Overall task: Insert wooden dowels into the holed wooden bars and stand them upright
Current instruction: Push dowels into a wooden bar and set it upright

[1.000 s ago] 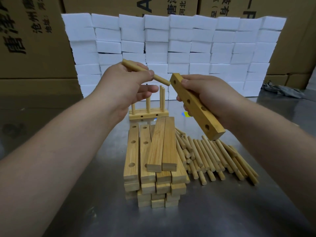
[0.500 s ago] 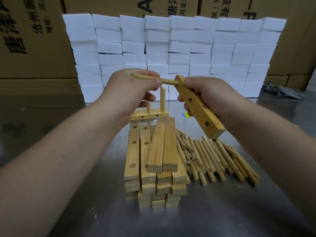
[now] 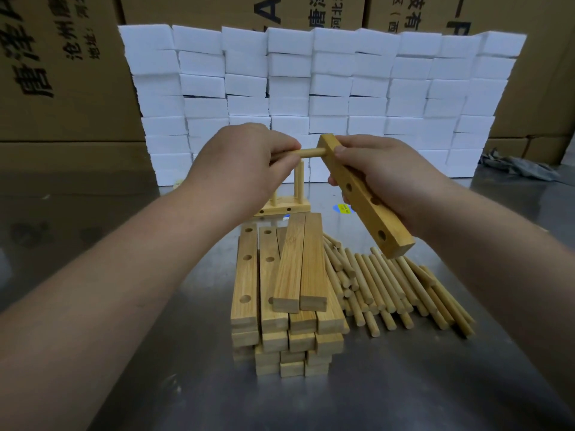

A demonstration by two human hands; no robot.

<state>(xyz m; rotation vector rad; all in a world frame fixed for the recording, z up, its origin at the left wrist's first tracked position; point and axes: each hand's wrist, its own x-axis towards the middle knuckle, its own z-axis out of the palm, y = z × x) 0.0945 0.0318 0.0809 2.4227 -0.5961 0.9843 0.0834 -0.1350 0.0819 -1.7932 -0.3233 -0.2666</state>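
Observation:
My right hand [image 3: 382, 178] grips a holed wooden bar [image 3: 365, 194] tilted in the air above the table. My left hand [image 3: 245, 163] pinches a wooden dowel [image 3: 308, 153] held level, its tip entering the top hole of that bar. Behind my left hand stands a finished bar [image 3: 286, 209] lying flat with dowels upright in it, partly hidden. A stack of holed bars [image 3: 286, 290] lies in the middle of the table. Several loose dowels [image 3: 395, 287] are spread to its right.
The steel table [image 3: 404, 384] carries a wall of white foam blocks [image 3: 326, 88] at the back, with cardboard boxes [image 3: 56, 73] behind. A grey cloth [image 3: 516, 164] lies at the far right. A small blue and yellow sticker [image 3: 342, 208] sits near the finished bar.
The left hand has turned the dowel level and pushed its tip into the top hole of the bar. The right hand has kept the bar tilted in nearly the same place.

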